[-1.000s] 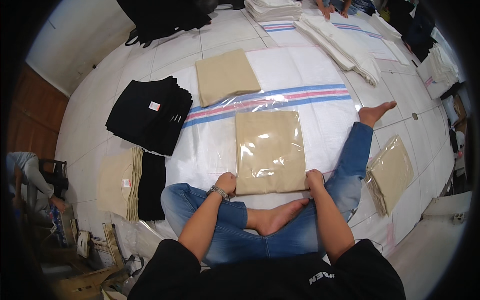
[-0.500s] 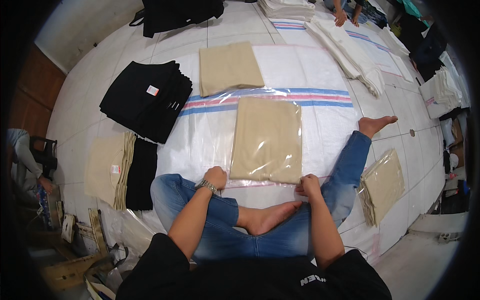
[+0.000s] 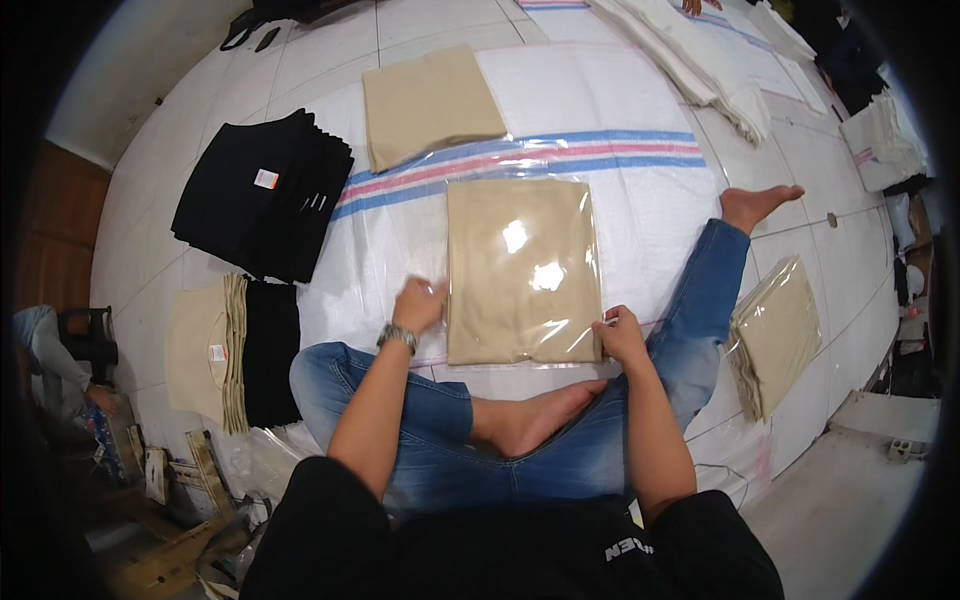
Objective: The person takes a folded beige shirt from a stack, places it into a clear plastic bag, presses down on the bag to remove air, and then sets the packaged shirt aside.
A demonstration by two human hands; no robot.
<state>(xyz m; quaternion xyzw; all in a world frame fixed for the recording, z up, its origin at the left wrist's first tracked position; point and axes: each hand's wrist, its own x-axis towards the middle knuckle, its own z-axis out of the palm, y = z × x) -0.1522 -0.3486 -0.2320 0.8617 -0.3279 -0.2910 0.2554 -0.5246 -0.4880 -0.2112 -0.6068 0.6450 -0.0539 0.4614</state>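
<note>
A folded beige garment in a glossy clear plastic bag point(image 3: 515, 290) lies before me on a striped white woven sheet point(image 3: 620, 200). My right hand point(image 3: 617, 330) pinches the bag's lower right edge. Just off its left side is my left hand point(image 3: 420, 303), slightly blurred, fingers loosely bent and apart. An unbagged beige folded garment point(image 3: 430, 105) lies beyond the bag. To the left sit a black garment stack point(image 3: 245, 185), a beige stack with a tag point(image 3: 200, 355) and a black folded pile point(image 3: 270, 355).
Bagged beige garments point(image 3: 775, 335) lie beside my outstretched right leg point(image 3: 690, 310). White cloth piles point(image 3: 725, 85) are at the far right. A co-worker's hand point(image 3: 695, 6) shows at the top; another person point(image 3: 55, 350) is at the left edge near wooden boards point(image 3: 200, 470).
My left hand has left the bag's lower left corner and moved up along its left side. My right hand has risen slightly at the right corner. The whole view has shifted.
</note>
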